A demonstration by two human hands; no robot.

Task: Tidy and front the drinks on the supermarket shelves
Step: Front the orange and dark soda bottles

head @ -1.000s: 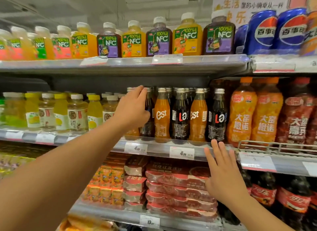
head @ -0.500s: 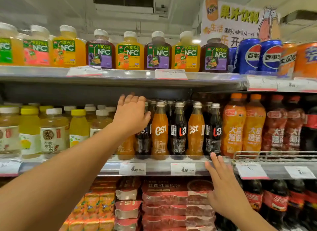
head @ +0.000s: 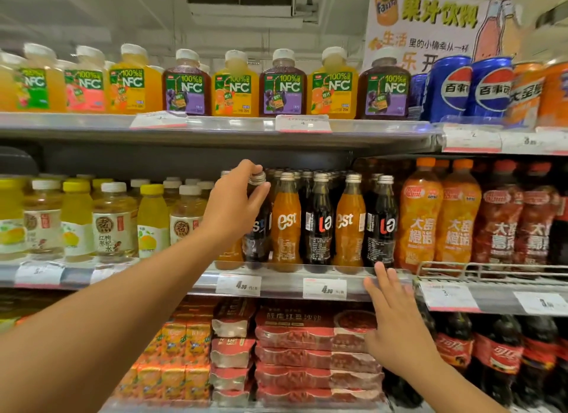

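A row of small glass est bottles stands at the front of the middle shelf (head: 285, 276), orange (head: 285, 225) and dark cola (head: 318, 225) alternating. My left hand (head: 235, 202) is shut on the neck and metal cap of the dark cola bottle (head: 258, 243) second from the left end of that row; its label is partly hidden by my wrist. An orange bottle behind my wrist is mostly hidden. My right hand (head: 395, 323) is open with fingers spread, its fingertips touching the shelf's front edge below the rightmost dark bottle (head: 382, 228).
NFC juice bottles (head: 235, 87) and blue Pepsi cans (head: 448, 88) fill the top shelf. Yellow and tea bottles (head: 113, 222) stand left of the est row, large orange bottles (head: 421, 216) right of it behind a wire rail (head: 491, 269). Red packs (head: 307, 354) lie below.
My left hand has shifted from the bottle's body up to its neck and cap. The view has tilted up and closer. My right hand stays at the shelf edge.
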